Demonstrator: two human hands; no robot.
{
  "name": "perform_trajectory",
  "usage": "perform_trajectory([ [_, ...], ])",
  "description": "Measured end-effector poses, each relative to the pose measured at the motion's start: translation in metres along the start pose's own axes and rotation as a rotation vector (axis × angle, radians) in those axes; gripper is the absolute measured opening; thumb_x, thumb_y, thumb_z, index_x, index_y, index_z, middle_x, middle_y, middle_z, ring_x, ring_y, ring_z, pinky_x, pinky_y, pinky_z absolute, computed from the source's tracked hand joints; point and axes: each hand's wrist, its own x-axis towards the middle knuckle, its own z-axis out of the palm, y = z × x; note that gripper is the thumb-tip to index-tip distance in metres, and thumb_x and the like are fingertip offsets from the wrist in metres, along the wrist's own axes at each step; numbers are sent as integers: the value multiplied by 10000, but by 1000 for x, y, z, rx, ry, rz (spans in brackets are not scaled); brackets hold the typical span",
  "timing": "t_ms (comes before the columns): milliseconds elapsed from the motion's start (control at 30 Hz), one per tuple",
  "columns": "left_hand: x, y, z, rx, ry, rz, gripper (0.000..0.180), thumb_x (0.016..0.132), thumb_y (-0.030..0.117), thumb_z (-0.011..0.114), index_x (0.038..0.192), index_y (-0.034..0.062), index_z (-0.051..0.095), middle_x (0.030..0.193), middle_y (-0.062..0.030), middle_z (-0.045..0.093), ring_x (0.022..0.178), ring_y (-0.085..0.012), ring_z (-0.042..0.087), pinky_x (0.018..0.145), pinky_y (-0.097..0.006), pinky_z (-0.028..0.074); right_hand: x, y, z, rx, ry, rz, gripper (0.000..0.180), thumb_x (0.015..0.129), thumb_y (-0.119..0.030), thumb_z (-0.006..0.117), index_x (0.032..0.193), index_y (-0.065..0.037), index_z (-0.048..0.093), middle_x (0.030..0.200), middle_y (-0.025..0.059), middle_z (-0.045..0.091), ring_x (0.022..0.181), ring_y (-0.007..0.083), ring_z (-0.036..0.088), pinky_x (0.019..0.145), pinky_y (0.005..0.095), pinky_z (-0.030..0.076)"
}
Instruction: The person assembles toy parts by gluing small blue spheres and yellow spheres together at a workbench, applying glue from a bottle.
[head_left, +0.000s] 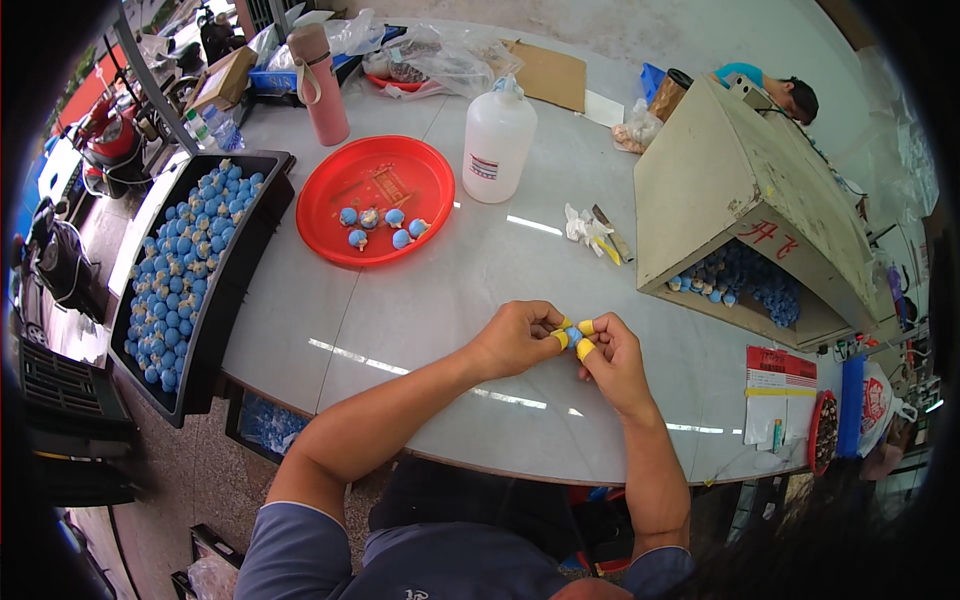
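Note:
My left hand [517, 336] and my right hand [612, 356] meet over the pale round table [440, 300], fingertips together. Yellow finger covers sit on the thumb and fingertips of both hands. Between them they pinch a small blue ball-shaped piece [573, 335], mostly hidden by the fingers. A red round tray [330, 200] further back holds several of the same small blue pieces [383, 226].
A black tray [230, 270] full of blue pieces hangs off the table's left edge. A tilted beige box [720, 170] with more blue pieces stands at right. A white plastic bottle [497, 140], a pink flask [320, 85], white scraps [585, 230] and plastic bags lie behind. Another person sits at far right.

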Motion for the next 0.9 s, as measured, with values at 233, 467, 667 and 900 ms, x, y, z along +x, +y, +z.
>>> perform_trajectory([
  [233, 0, 2, 1, -3, 45, 25, 234, 869, 42, 659, 1059, -87, 613, 919, -88, 672, 815, -96, 637, 686, -237, 506, 2, 2, -6, 3, -34, 29, 128, 913, 2, 558, 1039, 0, 536, 863, 42, 593, 634, 43, 535, 555, 191, 463],
  [467, 2, -3, -2, -56, -4, 13, 212, 899, 62, 653, 1048, -79, 599, 988, -102, 674, 901, -112, 654, 769, -237, 533, 4, 1, -8, 15, -61, 67, 145, 938, -24, 556, 1080, -3, 541, 869, 35, 595, 625, 45, 545, 564, 180, 453],
  [667, 2, -2, -3, -81, -5, 26, 185, 894, 60, 668, 1013, -68, 608, 956, -89, 679, 887, -96, 650, 756, -226, 528, 4, 5, -10, 6, -78, 26, 133, 943, -11, 560, 1074, -5, 539, 874, 41, 596, 633, 60, 558, 565, 189, 463],
  [900, -4, 7, -2, 43, -16, 3, 158, 876, 35, 661, 988, -71, 627, 906, -86, 684, 844, -100, 651, 712, -228, 514, 4, 8, -12, -51, -122, -2, 81, 936, 50, 526, 993, -1, 498, 881, 53, 583, 646, 60, 539, 573, 206, 482],
])
